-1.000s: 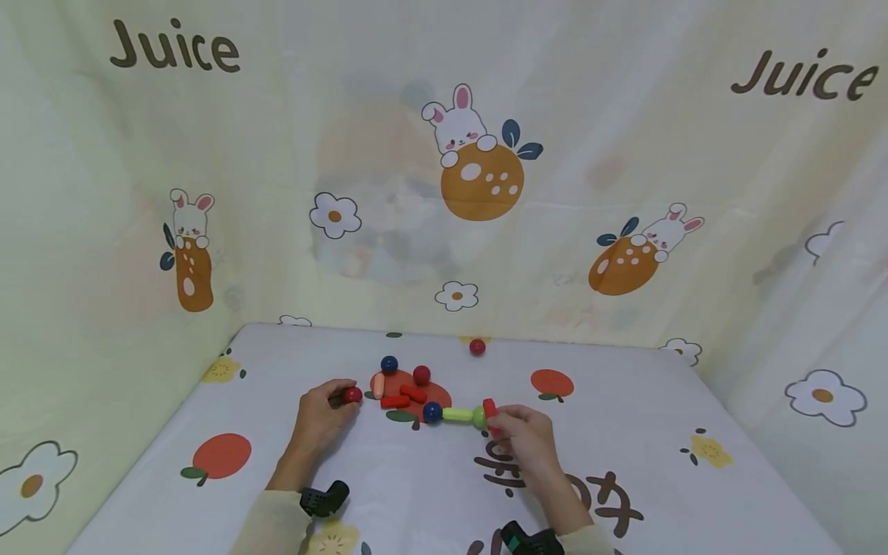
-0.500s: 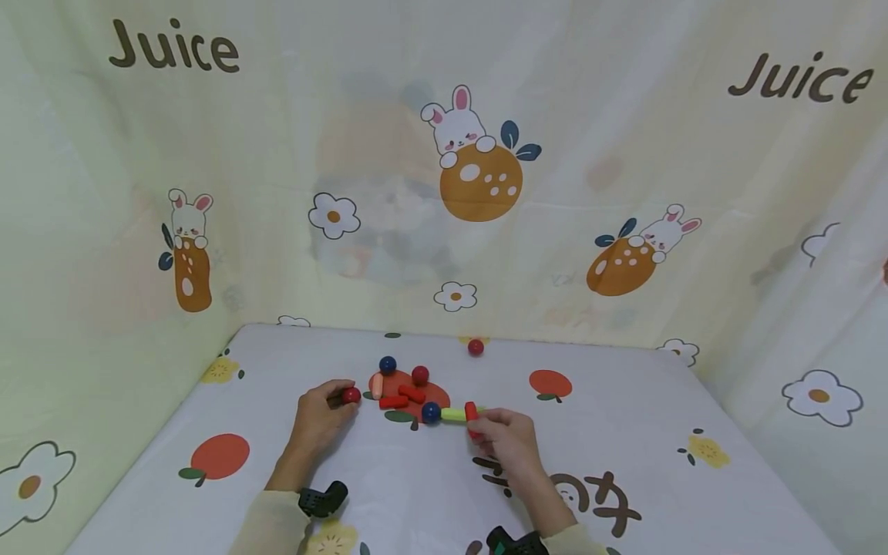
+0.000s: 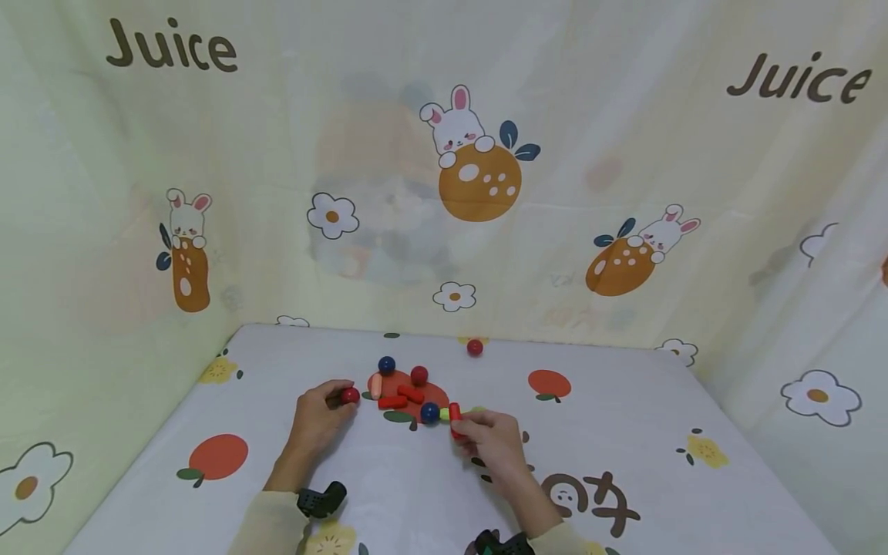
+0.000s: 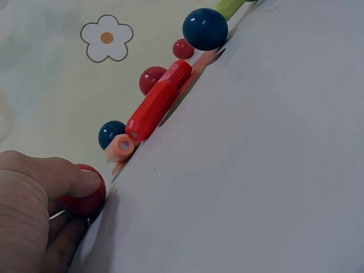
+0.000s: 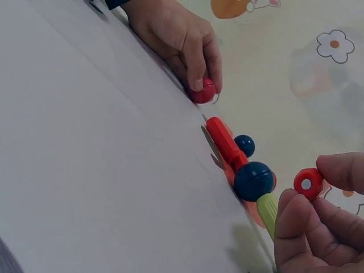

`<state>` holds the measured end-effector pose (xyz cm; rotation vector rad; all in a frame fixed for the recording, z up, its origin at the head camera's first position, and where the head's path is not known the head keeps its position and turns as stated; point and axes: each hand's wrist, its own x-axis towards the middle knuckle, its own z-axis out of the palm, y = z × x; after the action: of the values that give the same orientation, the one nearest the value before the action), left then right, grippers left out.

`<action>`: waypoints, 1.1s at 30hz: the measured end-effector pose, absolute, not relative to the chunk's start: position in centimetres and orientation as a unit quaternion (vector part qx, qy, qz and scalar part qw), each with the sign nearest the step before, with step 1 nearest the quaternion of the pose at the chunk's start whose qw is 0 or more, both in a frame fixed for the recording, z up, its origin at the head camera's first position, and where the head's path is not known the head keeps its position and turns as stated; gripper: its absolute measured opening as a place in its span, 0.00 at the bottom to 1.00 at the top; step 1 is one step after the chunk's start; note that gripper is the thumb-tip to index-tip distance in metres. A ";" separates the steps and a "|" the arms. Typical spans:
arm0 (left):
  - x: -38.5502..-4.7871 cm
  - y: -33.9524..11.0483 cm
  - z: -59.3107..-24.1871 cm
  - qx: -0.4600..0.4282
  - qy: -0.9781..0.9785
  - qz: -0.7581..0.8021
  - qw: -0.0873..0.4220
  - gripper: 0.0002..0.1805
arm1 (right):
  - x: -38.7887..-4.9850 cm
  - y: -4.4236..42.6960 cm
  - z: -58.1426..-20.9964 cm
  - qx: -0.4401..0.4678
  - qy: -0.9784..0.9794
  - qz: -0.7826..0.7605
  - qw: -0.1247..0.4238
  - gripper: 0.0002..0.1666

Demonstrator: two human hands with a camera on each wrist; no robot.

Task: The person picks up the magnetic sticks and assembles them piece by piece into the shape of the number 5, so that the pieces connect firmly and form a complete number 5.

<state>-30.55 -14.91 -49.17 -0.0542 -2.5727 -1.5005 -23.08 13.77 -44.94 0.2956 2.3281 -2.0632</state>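
Beneath the cream rabbit-print curtain (image 3: 257, 131), the white fruit-print tablecloth (image 3: 395, 493) runs well past the right hand (image 3: 494, 441) and the left hand (image 3: 322, 420) to its slanting side edges and back edge, and stretches wide between the two. The right pinches a faceted bright-red rod (image 3: 455, 416), a pale round spot on its end, before a ribbed lime-green rod (image 5: 266, 211). The left grips a glossy red ball (image 3: 350, 395), near a peach rod (image 3: 376, 386).

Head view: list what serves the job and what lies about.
Job: glossy red ball (left hand); faceted red stick (right hand); probably navy ball with lime stick.
Seemingly lying about: farther navy ball, two other red balls, two other red sticks, peach stick.
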 end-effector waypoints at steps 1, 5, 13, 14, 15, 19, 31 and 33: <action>-30.5 -14.9 -49.1 -0.018 -0.860 -0.503 0.080 0.23 | -23.1 13.6 -45.0 0.092 0.745 -0.660 0.009 0.18; -30.5 -15.0 -49.1 -0.021 -0.862 -0.500 0.082 0.23 | -23.4 13.0 -45.6 0.080 0.743 -0.665 0.005 0.16; -30.3 -15.0 -48.9 -0.019 -0.864 -0.497 0.081 0.23 | -23.4 11.5 -46.3 0.072 0.729 -0.680 -0.001 0.17; -30.3 -15.0 -48.9 -0.019 -0.864 -0.497 0.081 0.23 | -23.4 11.4 -46.4 0.071 0.726 -0.684 -0.002 0.17; -30.3 -14.9 -48.9 -0.019 -0.864 -0.497 0.081 0.23 | -23.4 11.3 -46.5 0.068 0.721 -0.689 -0.003 0.17; -30.4 -14.9 -49.0 -0.018 -0.863 -0.498 0.081 0.23 | -23.4 11.1 -46.7 0.070 0.708 -0.703 -0.002 0.16; -30.4 -14.8 -49.1 -0.012 -0.863 -0.498 0.079 0.23 | -23.3 10.5 -47.0 0.090 0.701 -0.707 0.013 0.15; -30.5 -14.8 -49.1 -0.011 -0.863 -0.499 0.077 0.23 | -23.3 10.5 -47.0 0.094 0.701 -0.706 0.014 0.14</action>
<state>-30.45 -14.80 -49.10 -0.0332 -2.5874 -1.4940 -23.29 10.47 -46.99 0.2933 2.1838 -2.2000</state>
